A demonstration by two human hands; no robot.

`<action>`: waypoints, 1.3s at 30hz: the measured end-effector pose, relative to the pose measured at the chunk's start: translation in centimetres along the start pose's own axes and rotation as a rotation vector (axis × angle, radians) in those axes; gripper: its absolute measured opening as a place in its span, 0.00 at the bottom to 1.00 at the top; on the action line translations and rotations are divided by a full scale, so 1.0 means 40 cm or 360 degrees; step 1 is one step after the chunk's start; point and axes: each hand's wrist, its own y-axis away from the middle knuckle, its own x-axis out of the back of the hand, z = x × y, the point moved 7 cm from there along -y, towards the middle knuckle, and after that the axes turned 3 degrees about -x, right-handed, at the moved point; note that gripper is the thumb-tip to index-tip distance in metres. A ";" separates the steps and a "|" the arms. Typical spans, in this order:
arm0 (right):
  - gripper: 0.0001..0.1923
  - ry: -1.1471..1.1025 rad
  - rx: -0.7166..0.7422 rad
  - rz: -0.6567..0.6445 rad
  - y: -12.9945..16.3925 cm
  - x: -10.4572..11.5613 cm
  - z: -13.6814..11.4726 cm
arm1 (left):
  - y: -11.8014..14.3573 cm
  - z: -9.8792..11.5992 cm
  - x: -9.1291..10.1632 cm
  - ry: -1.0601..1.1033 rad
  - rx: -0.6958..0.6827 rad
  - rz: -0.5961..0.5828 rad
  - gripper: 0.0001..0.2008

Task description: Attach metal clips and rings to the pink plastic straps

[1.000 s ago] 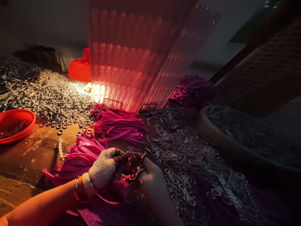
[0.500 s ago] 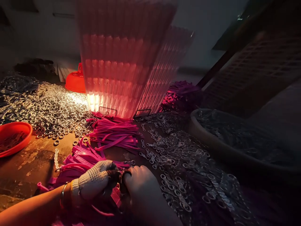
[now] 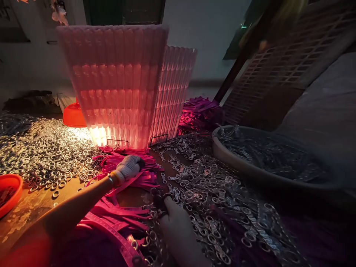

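Note:
My left hand (image 3: 128, 168), in a white knit glove with dark-covered fingertips, reaches over the far pile of magenta straps (image 3: 147, 180). Its fingers are curled down onto a strap, though their tips are partly hidden. Lower and to the right, my right hand (image 3: 175, 218) is bare except for dark fingertip covers. Thumb and fingers are pinched at a small metal ring link (image 3: 155, 192), at the left edge of the spread of metal ring links (image 3: 205, 207). A nearer heap of magenta straps (image 3: 119, 218) lies below my left forearm.
An orange-red lamp (image 3: 74, 115) lights a mound of metal rings (image 3: 58, 152) at left. Tall clear ribbed plastic panels (image 3: 111, 81) stand behind the straps. A red bowl (image 3: 18, 185) sits far left, a large pale basin (image 3: 222, 148) at right. More purple straps (image 3: 201, 109) lie behind.
My hands were together over the near straps and have separated. The left has reached forward to the far strap pile; the right has shifted slightly right to the metal links. The view has tilted up.

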 end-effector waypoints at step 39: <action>0.11 0.0960 0.0436 -0.0721 0.113 -0.078 -0.169 | 0.474 -0.049 -0.067 0.0295 0.0005 -0.0140 0.11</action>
